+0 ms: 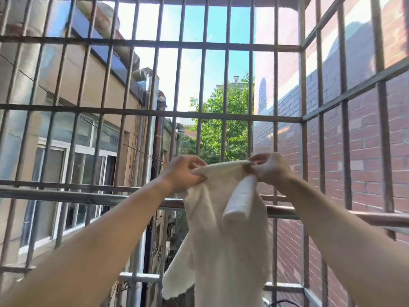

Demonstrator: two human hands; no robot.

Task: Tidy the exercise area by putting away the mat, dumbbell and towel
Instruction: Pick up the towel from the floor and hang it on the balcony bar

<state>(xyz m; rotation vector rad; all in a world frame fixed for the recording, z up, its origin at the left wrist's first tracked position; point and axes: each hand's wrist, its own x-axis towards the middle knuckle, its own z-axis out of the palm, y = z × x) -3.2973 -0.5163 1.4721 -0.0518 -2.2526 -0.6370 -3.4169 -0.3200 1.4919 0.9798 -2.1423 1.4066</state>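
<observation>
I see the white towel point(223, 244) held up mid-frame, top edge stretched btwn both hands, rest hanging down w/ one corner folded over in front. Left hand point(184, 173) pinches the left end, fingers curled; right hand point(271, 168) grips the right end, fingers bunched round the cloth. Just beyond: horizontal rail point(88, 197), then grille bars point(177, 111) closing far & right sides. Brick wall point(365, 151) outside on right

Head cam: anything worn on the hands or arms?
Nothing visible. Left hand and right hand are bare: no gloves, watch or bracelet. Both forearms are bare to the frame edge, no sleeves. Sun glare washes out the right hand, so a thin ring cannot be excluded.
</observation>
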